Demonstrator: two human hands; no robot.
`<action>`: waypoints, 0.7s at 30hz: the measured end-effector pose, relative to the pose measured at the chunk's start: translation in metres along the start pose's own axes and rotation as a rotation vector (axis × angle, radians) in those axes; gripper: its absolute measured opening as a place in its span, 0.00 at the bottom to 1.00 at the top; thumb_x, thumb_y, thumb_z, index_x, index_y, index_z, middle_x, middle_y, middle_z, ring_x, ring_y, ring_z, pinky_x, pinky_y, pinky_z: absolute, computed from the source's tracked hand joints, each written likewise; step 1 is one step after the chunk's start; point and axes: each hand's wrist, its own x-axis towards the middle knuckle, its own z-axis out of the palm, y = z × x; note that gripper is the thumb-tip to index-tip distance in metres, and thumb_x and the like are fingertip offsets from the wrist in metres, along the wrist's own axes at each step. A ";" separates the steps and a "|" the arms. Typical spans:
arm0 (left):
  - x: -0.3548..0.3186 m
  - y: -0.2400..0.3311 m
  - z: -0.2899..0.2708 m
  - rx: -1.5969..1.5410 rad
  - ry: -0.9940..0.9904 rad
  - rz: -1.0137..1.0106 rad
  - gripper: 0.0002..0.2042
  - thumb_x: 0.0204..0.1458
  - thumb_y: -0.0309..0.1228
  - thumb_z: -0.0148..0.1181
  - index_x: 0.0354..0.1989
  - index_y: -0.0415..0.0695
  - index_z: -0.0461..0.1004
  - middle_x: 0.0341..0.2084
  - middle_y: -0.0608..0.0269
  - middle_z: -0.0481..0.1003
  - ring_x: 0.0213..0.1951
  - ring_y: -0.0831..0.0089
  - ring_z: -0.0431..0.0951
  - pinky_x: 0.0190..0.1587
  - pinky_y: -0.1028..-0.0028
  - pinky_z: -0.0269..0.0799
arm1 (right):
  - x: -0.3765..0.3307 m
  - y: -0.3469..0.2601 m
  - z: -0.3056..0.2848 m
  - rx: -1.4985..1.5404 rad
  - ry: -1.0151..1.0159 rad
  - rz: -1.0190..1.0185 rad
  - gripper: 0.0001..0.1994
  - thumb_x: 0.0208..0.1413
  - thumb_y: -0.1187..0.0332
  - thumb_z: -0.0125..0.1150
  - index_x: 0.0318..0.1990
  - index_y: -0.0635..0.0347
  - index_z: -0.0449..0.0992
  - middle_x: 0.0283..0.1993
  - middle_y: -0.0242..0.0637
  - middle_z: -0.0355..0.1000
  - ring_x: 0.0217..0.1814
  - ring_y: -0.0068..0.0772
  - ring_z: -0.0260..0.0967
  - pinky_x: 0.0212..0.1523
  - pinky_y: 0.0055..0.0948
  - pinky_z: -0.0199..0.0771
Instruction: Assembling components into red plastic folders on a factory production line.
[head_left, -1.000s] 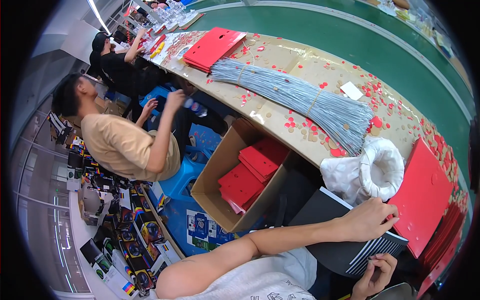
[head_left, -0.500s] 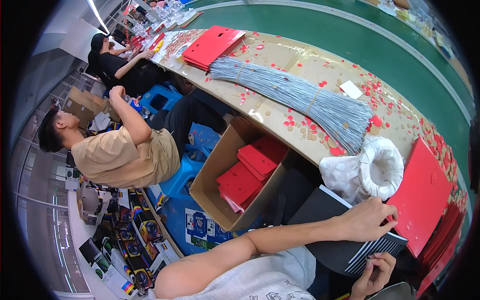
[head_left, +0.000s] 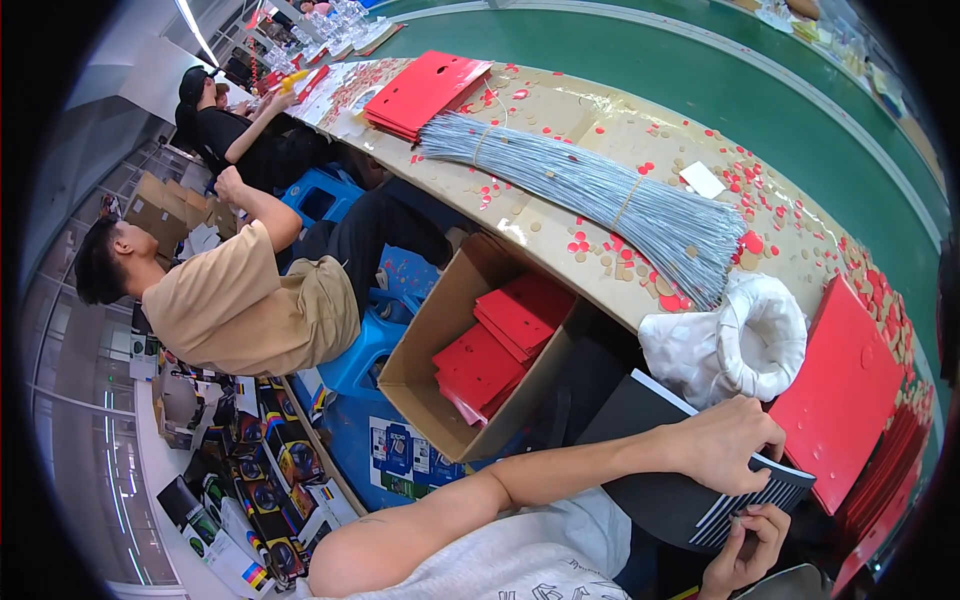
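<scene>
- Gripping the top of a stack of black sheets (head_left: 665, 490), the left hand (head_left: 725, 445) lies over its upper edge low and right of centre in the frame, fingers (head_left: 768, 440) curled down over the far side and clenched on it.
- The right hand (head_left: 745, 550) sits just under the same stack at the bottom edge, fingers bent against the striped white edges of the sheets; it appears to be pinching them, though part of the hand is cut off by the frame.
- The stack rests tilted in the person's lap, below the bench (head_left: 620, 130) and not on it.
- Just above the left hand sits a white bundle of cord (head_left: 745, 340) on a crumpled white bag, at the near edge of the bench.
- To the right, red folded cards (head_left: 840, 390) lie stacked and fanned along the right rim.
- Across the middle of the bench stretches a long sheaf of grey wires (head_left: 590, 190), tied in places, with red and tan punched dots scattered about it.
- Left of the stack, an open cardboard box (head_left: 440, 345) on the floor holds more red cards, filled only partway.
- Judging by this, the work looks midway: many cards wait on the bench, the wire sheaf is thick, the box has room.
- At the left, a co-worker in a tan shirt (head_left: 240, 310) leans back with an arm raised.
</scene>
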 end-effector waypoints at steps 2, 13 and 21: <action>-0.001 -0.002 -0.001 -0.013 -0.003 0.018 0.12 0.39 0.27 0.60 0.30 0.29 0.78 0.19 0.42 0.76 0.24 0.49 0.79 0.33 0.62 0.75 | -0.002 0.001 0.000 0.009 0.003 0.010 0.05 0.53 0.82 0.64 0.36 0.71 0.74 0.39 0.48 0.72 0.40 0.43 0.72 0.45 0.36 0.75; -0.003 -0.001 -0.009 -0.081 -0.166 0.027 0.12 0.48 0.25 0.63 0.38 0.29 0.78 0.29 0.40 0.78 0.33 0.49 0.80 0.39 0.60 0.73 | -0.010 0.008 0.001 0.016 0.015 0.057 0.07 0.50 0.83 0.66 0.35 0.69 0.76 0.40 0.46 0.73 0.42 0.43 0.72 0.46 0.35 0.74; -0.005 -0.007 -0.004 -0.015 -0.131 0.069 0.12 0.50 0.27 0.62 0.41 0.33 0.79 0.30 0.44 0.79 0.33 0.48 0.78 0.39 0.59 0.72 | -0.019 0.016 0.000 -0.045 -0.024 0.121 0.03 0.55 0.80 0.56 0.35 0.65 0.70 0.42 0.43 0.66 0.39 0.29 0.66 0.42 0.22 0.69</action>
